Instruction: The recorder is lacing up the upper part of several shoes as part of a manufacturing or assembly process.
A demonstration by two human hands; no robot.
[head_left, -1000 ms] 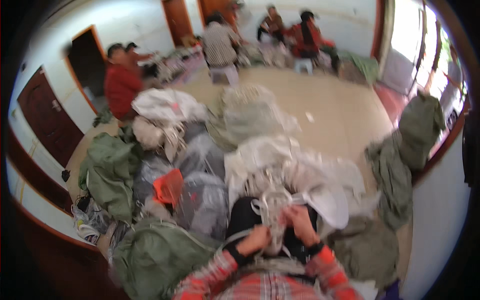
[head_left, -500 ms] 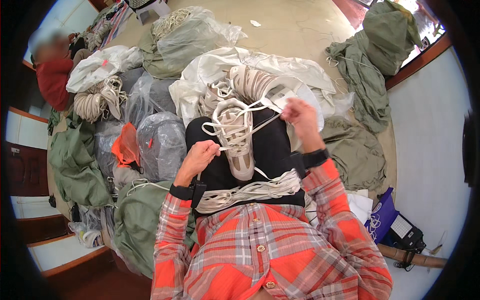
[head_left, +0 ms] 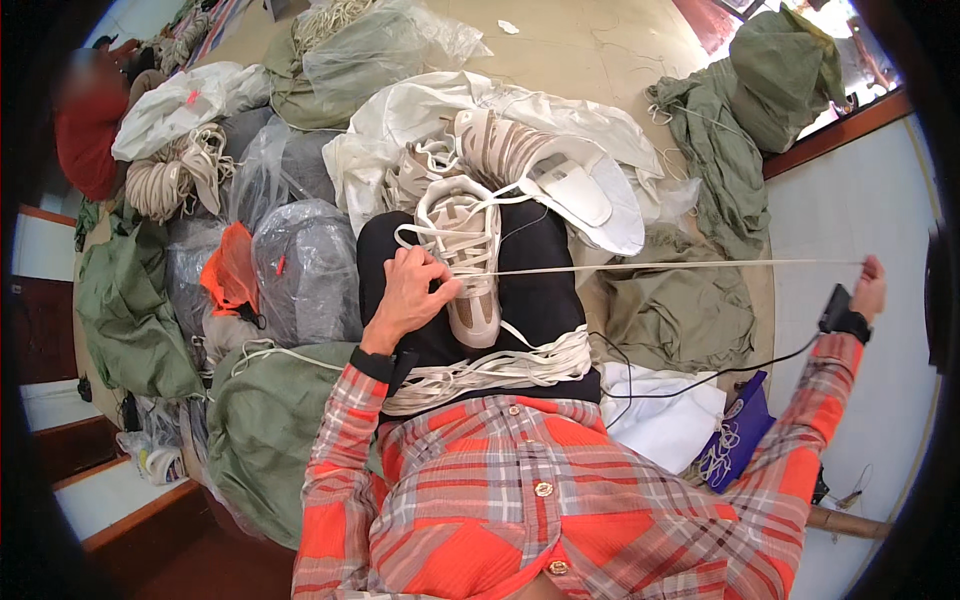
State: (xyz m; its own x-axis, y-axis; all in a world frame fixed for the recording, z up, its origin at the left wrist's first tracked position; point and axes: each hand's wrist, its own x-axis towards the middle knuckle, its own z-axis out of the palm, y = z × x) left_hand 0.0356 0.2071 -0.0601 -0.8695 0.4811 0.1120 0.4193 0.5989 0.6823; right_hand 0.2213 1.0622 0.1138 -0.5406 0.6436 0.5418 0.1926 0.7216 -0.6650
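A beige and brown shoe upper (head_left: 474, 317), partly laced, lies across my black-trousered thighs with its toe toward me. My left hand (head_left: 406, 292) is closed at its left edge, pinching a white shoelace near the lower eyelets. From there the shoelace (head_left: 650, 266) runs taut and nearly level to my right hand (head_left: 870, 290), which grips its end far out to the right. Across my lap lies a bundle of loose white laces (head_left: 490, 372). Beyond the upper sits a stack of nested shoe uppers (head_left: 492, 150), with a white insole-shaped piece (head_left: 575, 192) at its near end.
Grey goods in clear plastic bags (head_left: 308, 265) and an orange bag (head_left: 230, 270) crowd the left. Green sacks (head_left: 690, 310) lie on both sides. A purple box (head_left: 742, 440) with laces stands at right. A person in red (head_left: 88, 140) sits far left. A black cable (head_left: 720, 372) trails from my right wrist.
My right hand has swung far out to the right, drawing the shoelace out straight. My left hand has moved slightly right and up, against the shoe upper.
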